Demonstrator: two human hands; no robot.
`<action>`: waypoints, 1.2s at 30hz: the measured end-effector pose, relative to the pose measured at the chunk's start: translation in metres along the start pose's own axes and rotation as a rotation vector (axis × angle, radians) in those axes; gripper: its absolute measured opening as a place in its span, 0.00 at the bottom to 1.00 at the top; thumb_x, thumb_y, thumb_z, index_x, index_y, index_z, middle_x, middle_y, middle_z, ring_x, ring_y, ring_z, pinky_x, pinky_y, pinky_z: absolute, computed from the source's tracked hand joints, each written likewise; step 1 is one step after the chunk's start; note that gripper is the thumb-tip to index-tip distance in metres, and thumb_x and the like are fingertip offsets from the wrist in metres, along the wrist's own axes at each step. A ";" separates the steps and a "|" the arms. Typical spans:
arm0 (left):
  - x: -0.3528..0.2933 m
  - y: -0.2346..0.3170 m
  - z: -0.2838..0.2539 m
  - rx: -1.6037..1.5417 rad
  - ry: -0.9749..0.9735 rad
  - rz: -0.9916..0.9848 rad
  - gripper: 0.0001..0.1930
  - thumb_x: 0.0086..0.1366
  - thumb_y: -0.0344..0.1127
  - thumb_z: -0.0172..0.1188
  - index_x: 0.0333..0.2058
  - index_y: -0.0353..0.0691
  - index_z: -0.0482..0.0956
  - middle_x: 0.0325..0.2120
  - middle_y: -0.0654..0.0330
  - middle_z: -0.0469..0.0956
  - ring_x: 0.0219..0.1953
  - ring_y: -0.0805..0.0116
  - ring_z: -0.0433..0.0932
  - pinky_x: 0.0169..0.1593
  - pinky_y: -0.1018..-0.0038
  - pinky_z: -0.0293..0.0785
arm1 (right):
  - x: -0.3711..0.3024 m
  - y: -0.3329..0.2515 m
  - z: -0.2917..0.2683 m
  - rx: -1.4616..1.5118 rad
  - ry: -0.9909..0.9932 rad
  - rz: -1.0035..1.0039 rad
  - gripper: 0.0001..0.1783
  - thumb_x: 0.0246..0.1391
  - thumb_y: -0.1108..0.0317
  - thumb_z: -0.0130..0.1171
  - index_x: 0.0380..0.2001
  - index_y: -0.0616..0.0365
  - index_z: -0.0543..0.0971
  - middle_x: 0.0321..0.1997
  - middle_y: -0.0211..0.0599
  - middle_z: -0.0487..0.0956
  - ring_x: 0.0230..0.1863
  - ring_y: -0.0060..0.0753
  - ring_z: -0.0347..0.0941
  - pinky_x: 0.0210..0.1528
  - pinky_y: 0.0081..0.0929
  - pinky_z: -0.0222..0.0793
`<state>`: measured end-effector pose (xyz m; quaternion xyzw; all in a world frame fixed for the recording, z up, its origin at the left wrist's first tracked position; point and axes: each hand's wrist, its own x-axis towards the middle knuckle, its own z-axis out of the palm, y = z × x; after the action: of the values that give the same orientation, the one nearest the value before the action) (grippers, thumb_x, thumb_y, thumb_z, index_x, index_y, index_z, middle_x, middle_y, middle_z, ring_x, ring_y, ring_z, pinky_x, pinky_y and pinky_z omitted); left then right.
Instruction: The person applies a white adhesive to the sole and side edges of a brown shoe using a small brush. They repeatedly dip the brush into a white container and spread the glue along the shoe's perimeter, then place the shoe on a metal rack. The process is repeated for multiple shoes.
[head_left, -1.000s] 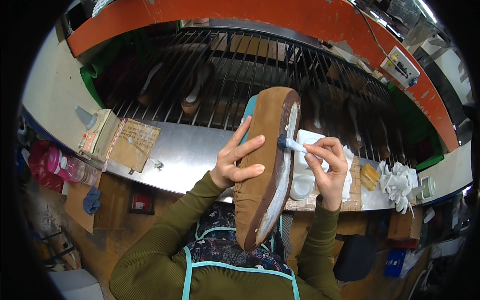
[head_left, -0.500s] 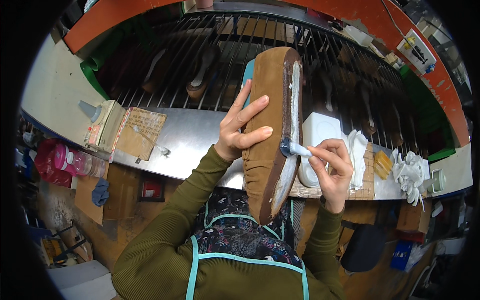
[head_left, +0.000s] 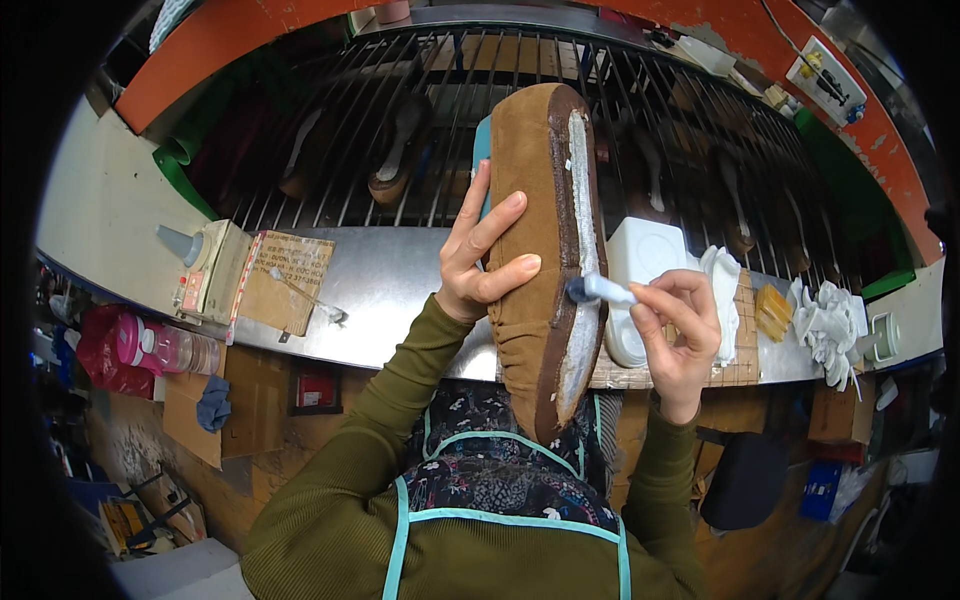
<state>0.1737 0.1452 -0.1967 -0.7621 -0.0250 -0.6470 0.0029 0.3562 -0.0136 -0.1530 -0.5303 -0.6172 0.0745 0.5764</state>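
A brown suede shoe (head_left: 525, 190), with a teal piece (head_left: 482, 140) showing at its far left, is held on edge above the front of the metal bench. My left hand (head_left: 472, 262) grips it from the left, thumb and fingers spread over the suede. The underside faces right, with a whitish, coated-looking strip (head_left: 579, 200) inside a dark brown border. In my right hand (head_left: 680, 325), thumb and fingers pinch the pale handle of a small brush (head_left: 606, 290). Its dark bristles touch the brown border near the shoe's middle.
Beyond the bench edge (head_left: 385, 265), a rack of dark rods (head_left: 450, 120) carries several shoes. A white plastic container (head_left: 645, 255) and white cloth (head_left: 720, 290) stand right of the shoe. Cardboard (head_left: 290, 275) with a thin stick lies left. White gloves (head_left: 828, 325) hang at the right edge.
My right hand has moved slightly right, and the brush handle lies a little flatter. The shoe has turned slightly, and its dark border shows more around the far end.
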 end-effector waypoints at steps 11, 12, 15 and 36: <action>-0.002 0.008 -0.003 -0.058 -0.015 -0.142 0.19 0.55 0.35 0.64 0.44 0.61 0.70 0.56 0.55 0.68 0.59 0.33 0.62 0.60 0.49 0.67 | 0.010 -0.004 -0.002 -0.034 0.003 -0.012 0.12 0.44 0.79 0.65 0.36 0.56 0.85 0.34 0.31 0.72 0.28 0.20 0.68 0.28 0.18 0.64; -0.002 0.009 -0.004 -0.059 -0.019 -0.151 0.20 0.54 0.34 0.64 0.44 0.61 0.70 0.56 0.55 0.68 0.59 0.33 0.62 0.60 0.49 0.67 | 0.012 -0.005 -0.001 -0.043 0.004 -0.035 0.12 0.44 0.79 0.66 0.36 0.56 0.85 0.34 0.31 0.72 0.28 0.20 0.67 0.28 0.18 0.64; 0.000 0.011 -0.006 -0.061 -0.026 -0.160 0.20 0.54 0.34 0.65 0.44 0.62 0.70 0.55 0.56 0.68 0.59 0.33 0.62 0.60 0.49 0.68 | 0.015 -0.005 -0.002 -0.068 -0.035 -0.091 0.13 0.43 0.79 0.66 0.35 0.56 0.85 0.34 0.30 0.72 0.27 0.21 0.68 0.29 0.17 0.64; -0.015 0.013 0.001 0.102 0.093 -0.152 0.17 0.55 0.38 0.64 0.42 0.65 0.71 0.57 0.56 0.69 0.61 0.36 0.62 0.65 0.38 0.27 | -0.014 -0.009 -0.008 0.205 -0.122 0.151 0.10 0.49 0.78 0.62 0.37 0.62 0.83 0.34 0.32 0.73 0.33 0.21 0.68 0.30 0.15 0.62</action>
<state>0.1732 0.1316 -0.2113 -0.7261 -0.1155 -0.6778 -0.0061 0.3540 -0.0315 -0.1528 -0.5081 -0.5985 0.2125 0.5818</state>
